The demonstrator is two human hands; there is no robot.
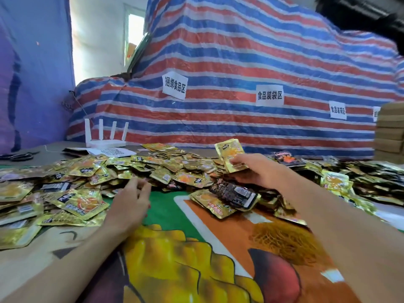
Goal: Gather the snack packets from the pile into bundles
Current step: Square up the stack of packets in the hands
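Nearest lies a printed mat (pixel 175 248) in green, orange and yellow, and both bare forearms reach forward over it. The left grip (pixel 131 200) sits at the near edge of the pile (pixel 157 169). Its fingers are loosely curved and slightly spread and nothing is held in them. They are blurred, so I cannot tell whether the fingertips touch the packets in front.

Just below and nearer than the right grip (pixel 255 171), a dark packet (pixel 235 193) lies flat on gold ones. Its long axis runs left to right, with the right end dipping toward the camera.

The right grip is raised above the pile and pinches a stack (pixel 229 154) of gold packets, thumb on the front and fingers curled behind. The stack stands on end with its long axis near upright and its top leaning a little left. The printed face is turned toward the camera.

The pile spreads left of, between and beyond both grips. It is mostly gold packets lying flat at all angles. To the right of the right grip is a patch of dark packets (pixel 288 160).

Far left of the left grip, on the bare surface (pixel 50 147), are scissors (pixel 19 156). Beyond the pile are a white router (pixel 105 138) and a striped tarp (pixel 240 62) with paper labels (pixel 269 95).
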